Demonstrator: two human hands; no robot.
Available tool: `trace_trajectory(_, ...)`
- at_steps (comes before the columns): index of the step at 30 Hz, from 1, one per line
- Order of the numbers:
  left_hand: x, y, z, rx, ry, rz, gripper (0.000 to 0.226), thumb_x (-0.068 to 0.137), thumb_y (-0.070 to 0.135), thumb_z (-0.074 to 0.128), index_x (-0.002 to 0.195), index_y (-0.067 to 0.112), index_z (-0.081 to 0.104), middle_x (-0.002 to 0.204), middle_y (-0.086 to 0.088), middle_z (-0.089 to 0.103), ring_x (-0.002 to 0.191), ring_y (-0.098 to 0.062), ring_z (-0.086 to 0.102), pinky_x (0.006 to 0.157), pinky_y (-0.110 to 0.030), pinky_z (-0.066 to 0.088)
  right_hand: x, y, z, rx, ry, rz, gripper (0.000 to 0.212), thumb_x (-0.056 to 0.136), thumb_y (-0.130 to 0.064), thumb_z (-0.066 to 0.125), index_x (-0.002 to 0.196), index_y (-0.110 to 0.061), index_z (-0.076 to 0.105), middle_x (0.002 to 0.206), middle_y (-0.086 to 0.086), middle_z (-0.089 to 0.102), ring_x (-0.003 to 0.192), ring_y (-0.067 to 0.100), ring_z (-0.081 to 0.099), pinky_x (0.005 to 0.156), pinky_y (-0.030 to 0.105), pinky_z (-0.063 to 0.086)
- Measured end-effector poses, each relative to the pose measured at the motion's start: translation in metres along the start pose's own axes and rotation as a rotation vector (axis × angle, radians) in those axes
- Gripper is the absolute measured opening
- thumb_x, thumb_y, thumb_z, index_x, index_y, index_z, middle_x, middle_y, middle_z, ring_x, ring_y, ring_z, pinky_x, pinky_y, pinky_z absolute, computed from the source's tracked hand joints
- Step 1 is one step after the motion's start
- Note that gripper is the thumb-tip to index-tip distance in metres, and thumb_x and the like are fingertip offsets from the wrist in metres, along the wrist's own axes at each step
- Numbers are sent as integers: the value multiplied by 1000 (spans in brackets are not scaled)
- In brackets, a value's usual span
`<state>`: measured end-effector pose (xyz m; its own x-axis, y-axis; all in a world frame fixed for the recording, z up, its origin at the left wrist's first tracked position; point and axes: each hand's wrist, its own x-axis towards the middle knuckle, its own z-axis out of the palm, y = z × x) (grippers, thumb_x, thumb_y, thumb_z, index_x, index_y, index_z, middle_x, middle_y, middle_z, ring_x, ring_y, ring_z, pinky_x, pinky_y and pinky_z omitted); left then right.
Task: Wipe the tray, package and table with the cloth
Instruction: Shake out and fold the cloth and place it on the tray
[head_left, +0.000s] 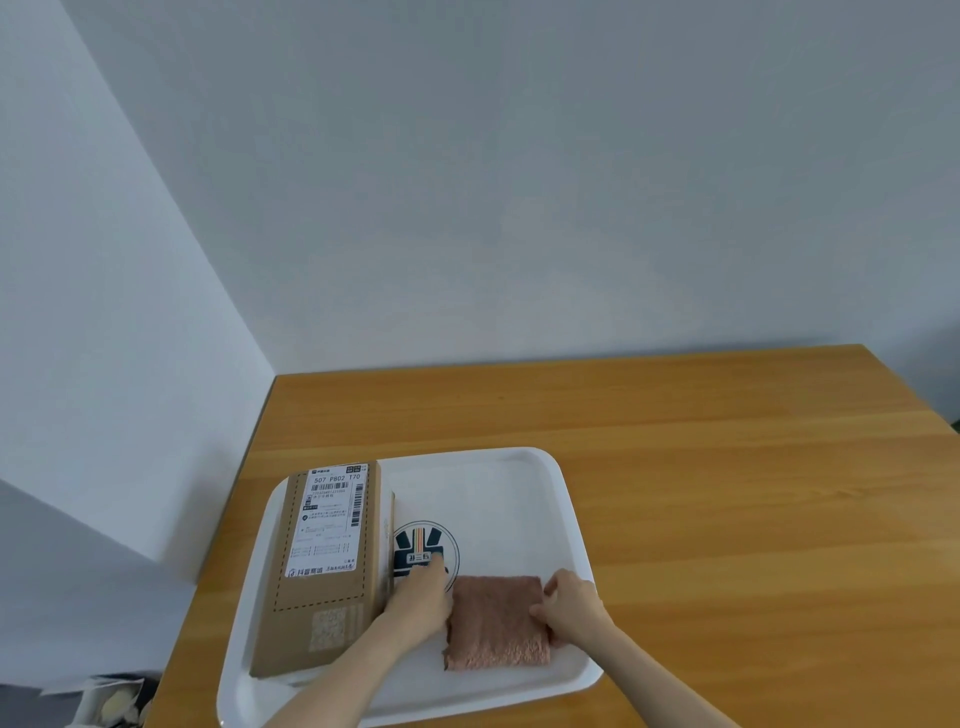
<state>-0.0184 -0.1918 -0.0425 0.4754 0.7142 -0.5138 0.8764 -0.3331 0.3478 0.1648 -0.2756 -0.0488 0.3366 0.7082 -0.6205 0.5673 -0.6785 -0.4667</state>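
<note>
– Tray first: where does it sit?

– White, on the wooden table, near the table's left edge and close to the person. A round printed logo marks the tray's middle.

– Package?

– A brown cardboard package lies flat on the tray's left half, shipping label up, its long side running away from the person.

– And the cloth?

– The cloth is brownish-pink, folded to a rough rectangle, lying on the tray's near right part, just this side of the logo.

– What are the hands doing?

– The left hand lies on the tray between package and cloth, fingers stretched flat toward the logo, holding nothing; whether it touches the cloth's left edge I cannot tell. The right hand is at the cloth's right edge, fingers curled in and pinching that edge.

– Anything beyond the tray?

– Bare wood to the tray's right and behind it, then a plain wall.
</note>
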Motion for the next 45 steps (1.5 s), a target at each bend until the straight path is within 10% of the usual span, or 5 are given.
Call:
trace_trajectory(9, -6, 1, 4, 91, -117, 9, 24, 84, 9, 62, 77, 22, 42, 86, 4, 46, 83, -16, 50, 67, -25, 39, -12, 8, 13, 52, -90, -104, 26, 82, -20, 66, 98, -19, 46, 92, 8, 62, 65, 14, 58, 51, 18, 45)
trace_trajectory(15, -18, 1, 0, 125, -20, 168, 47, 93, 11, 50, 137, 21, 39, 130, -6, 36, 90, -14, 45, 65, -22, 39, -17, 9, 16, -133, 73, -281, 39, 89, -23, 57, 125, -20, 45, 118, 2, 53, 100, 18, 57, 77, 28, 49)
trace_trajectory(27, -36, -2, 9, 680, -107, 298, 80, 92, 47, 49, 152, 17, 5, 160, -5, -2, 147, -24, -8, 117, -51, -6, -25, 20, 13, -796, 112, -650, 56, 95, -56, 31, 143, -27, 31, 156, 1, 22, 144, 26, 8, 115, 45, -1)
trace_trajectory(38, -33, -1, -58, 433, 525, 139, 50, 97, 21, 43, 146, 15, 32, 160, -7, 8, 148, -23, 5, 111, -42, -15, -16, 35, -13, -102, 250, -84, 55, 93, -16, 53, 141, -14, 25, 131, 5, 40, 116, 22, 47, 87, 28, 46)
trace_trajectory(45, -50, -113, -93, -180, 704, -395, 44, 93, 10, 45, 136, 5, 40, 145, -18, 38, 133, -35, 37, 106, -53, 36, -10, 33, -18, -89, 204, -38, 58, 93, -15, 53, 142, -14, 22, 133, 10, 38, 112, 25, 51, 74, 24, 44)
